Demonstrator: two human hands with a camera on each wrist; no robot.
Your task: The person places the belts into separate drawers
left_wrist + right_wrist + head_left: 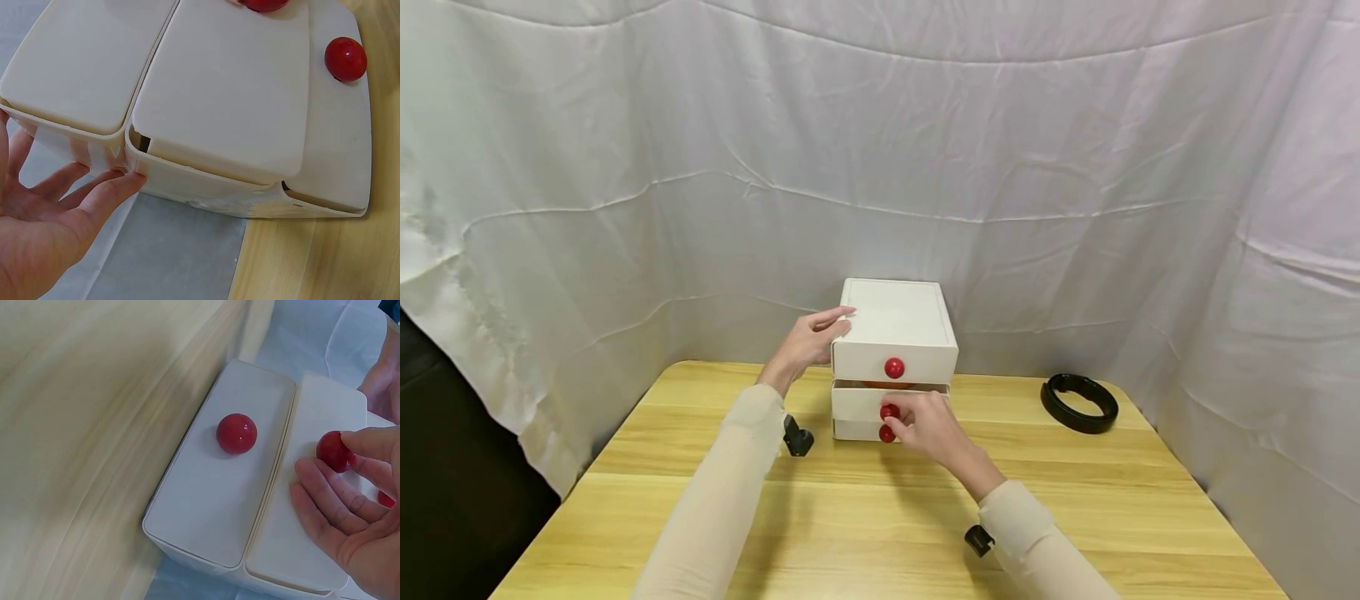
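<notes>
Drawer box (pixel 895 333) at table's (pixel 1135 517) back edge: left hand (pixel 805 343) braces its side, fingers straight; right hand (pixel 928 425) pinches middle knob (pixel 889 411), drawer barely open, most travel left.

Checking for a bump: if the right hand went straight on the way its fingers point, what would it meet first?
Probably the middle drawer's red knob: the right hand has its fingertips right at it already, with the drawer front just behind. Contact is hard to confirm.
</notes>
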